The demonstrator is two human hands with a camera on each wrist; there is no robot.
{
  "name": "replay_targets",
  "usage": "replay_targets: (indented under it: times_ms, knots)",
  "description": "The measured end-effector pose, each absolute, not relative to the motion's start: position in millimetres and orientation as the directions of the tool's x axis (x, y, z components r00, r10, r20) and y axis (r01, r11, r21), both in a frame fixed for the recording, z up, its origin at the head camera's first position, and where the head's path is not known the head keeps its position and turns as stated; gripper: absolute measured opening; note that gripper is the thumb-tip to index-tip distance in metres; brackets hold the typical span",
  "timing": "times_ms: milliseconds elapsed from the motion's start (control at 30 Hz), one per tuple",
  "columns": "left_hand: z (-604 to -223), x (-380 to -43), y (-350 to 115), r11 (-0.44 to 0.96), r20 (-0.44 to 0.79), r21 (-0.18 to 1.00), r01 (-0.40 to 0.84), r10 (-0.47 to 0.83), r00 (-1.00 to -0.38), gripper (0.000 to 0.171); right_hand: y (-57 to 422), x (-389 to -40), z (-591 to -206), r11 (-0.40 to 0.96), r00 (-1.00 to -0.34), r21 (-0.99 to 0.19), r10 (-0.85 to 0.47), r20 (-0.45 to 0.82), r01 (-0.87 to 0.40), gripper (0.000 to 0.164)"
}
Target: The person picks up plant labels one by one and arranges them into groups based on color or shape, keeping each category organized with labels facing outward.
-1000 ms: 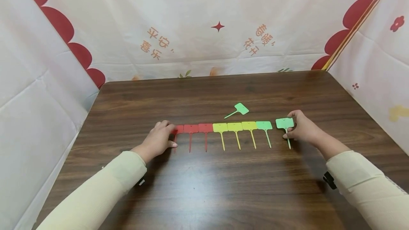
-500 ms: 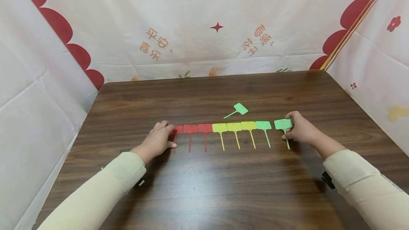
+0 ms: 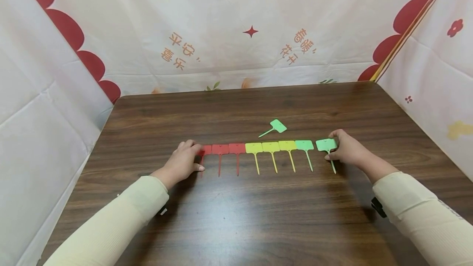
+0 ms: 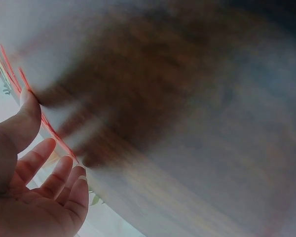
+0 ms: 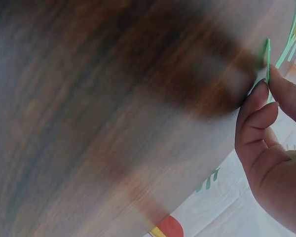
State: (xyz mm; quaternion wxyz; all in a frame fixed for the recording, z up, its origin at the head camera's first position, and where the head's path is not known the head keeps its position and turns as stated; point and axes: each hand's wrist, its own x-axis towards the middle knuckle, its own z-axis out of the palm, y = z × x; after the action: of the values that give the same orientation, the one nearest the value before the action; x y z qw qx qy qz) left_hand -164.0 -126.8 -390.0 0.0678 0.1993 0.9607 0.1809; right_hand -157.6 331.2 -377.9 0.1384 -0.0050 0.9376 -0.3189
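A row of T-shaped plastic plant labels lies across the table, stems toward me. From the left come red labels (image 3: 220,149), yellow labels (image 3: 271,147) and a green label (image 3: 304,145). At the row's left end, my left hand (image 3: 183,161) rests on the outermost red label (image 3: 207,150), partly covering it. In the left wrist view its thumb and fingers are spread along the red plastic (image 4: 57,137). My right hand (image 3: 345,147) pinches another green label (image 3: 327,145) at its right side, a small gap from the row; the right wrist view shows this label (image 5: 268,59) edge-on.
A loose green label (image 3: 278,126) lies slanted behind the row. The dark wood-grain table (image 3: 229,225) meets a printed white cloth (image 3: 221,11) at the back, with more cloth at both sides.
My right hand has shifted slightly left with the green label, bringing it a little nearer the row. The left hand stays at the row's left end.
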Motion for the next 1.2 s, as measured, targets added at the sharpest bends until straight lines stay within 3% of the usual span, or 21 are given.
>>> replay_targets:
  times_ms: [367, 1200]
  knots:
    - [-390.4, -163.6, -126.5, 0.856, -0.059, 0.375, 0.356, 0.406, -0.912, 0.055, 330.2, -160.7, -380.1, 0.85, -0.972, -0.526, -0.095, -0.215, 0.034, 0.069]
    - [-389.1, -162.5, -126.2, 0.858, -0.067, 0.379, 0.345, 0.398, -0.915, 0.055, 337.2, -162.1, -385.8, 0.832, -0.965, -0.553, -0.18, -0.194, -0.044, 0.062]
